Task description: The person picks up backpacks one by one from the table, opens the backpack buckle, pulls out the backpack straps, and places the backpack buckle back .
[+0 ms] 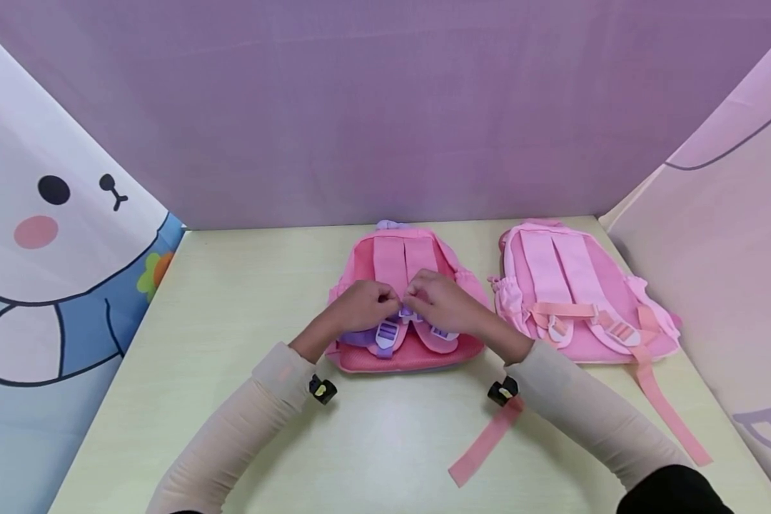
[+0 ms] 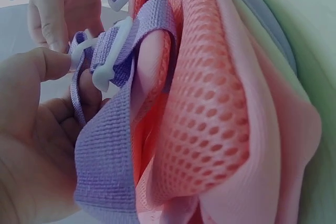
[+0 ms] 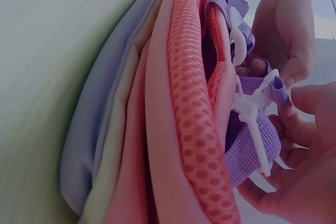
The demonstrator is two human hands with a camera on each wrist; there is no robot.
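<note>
A pink child's backpack [image 1: 388,250] lies with its shoulder straps facing up, under both hands. A purple webbing strap [image 2: 105,156] runs across those straps, through white plastic buckles [image 1: 387,333]. My left hand [image 1: 363,308] pinches the strap beside a white buckle piece [image 2: 79,56], its thumb against the plastic. Close by, my right hand [image 1: 446,303] pinches a short purple loop [image 3: 279,92] at a white buckle [image 3: 247,106]. The fingertips of the two hands nearly meet. Part of the strap between them is hidden in the head view.
To the right lies a second pink backpack [image 1: 585,285] with coral straps, one hanging toward the table's front right. A loose coral strap end [image 1: 488,442] lies under the right forearm. A purple cloth wall [image 1: 385,114] stands behind the table [image 1: 244,300].
</note>
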